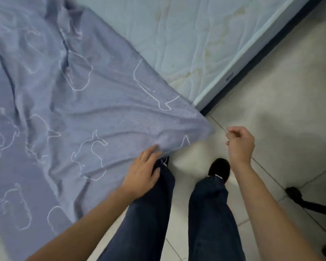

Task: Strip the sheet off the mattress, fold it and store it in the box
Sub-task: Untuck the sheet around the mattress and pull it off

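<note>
1. Pale floor tiles [271, 129] run under my feet and out beyond my right hand. Ahead of both hands the quilted mattress [205, 44] lies bare at its near corner.
2. The blue sheet [73, 110], printed with white outline figures, lies rumpled over the rest of the mattress to the left of my left hand. Its loose corner [201, 129] reaches past the bed's edge, between my two hands.
3. I judge it light, soft and limp. It will drape and bunch, so I'd take it by the corners and hem, not mid-cloth.
4. My left hand [144, 170] is flat, with the fingers fairly straight, and rests on the sheet's edge beside my leg.
5. My right hand [240, 143] hovers just right of the loose corner without touching it. Its fingers are curled in to the thumb, gripping nothing I can see.
6. No box is in sight.
</note>
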